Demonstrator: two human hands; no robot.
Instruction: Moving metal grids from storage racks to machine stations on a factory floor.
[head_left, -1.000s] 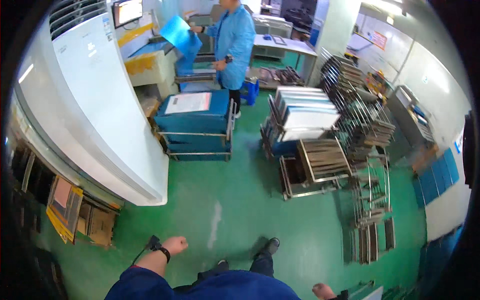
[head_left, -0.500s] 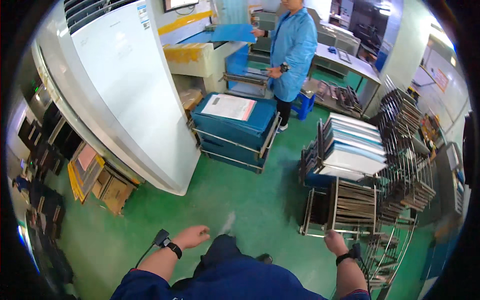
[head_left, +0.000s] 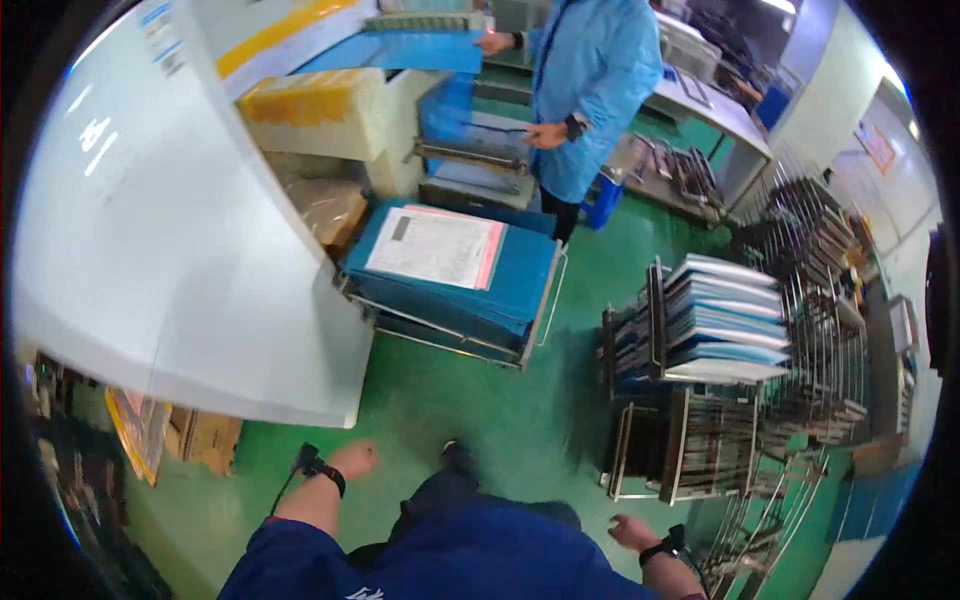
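My left hand [head_left: 356,460] hangs over the green floor, below the lower corner of a large white panel [head_left: 250,300]. It is slightly blurred, with loosely bent fingers and nothing visible in it. To the right, my right hand [head_left: 632,532] hangs near the lower metal rack [head_left: 712,450], apart from it, its fingers loose and holding nothing I can see. Each wrist wears a black strap with a small device. Ahead stands a wire-framed stack of blue sheets [head_left: 525,270], topped by a white-and-pink printed paper [head_left: 440,245].
A co-worker in a light blue coat [head_left: 600,90] holds a blue sheet [head_left: 410,52] at the machine bench. White and blue boards [head_left: 725,315] fill a rack on the right, with more metal racks [head_left: 815,350] beside it. Flattened cardboard [head_left: 205,440] leans at the left.
I have stepped forward; the white panel and the blue stack look nearer. My left hand has swung slightly left, and my right hand has dropped lower and inward, away from the rack.
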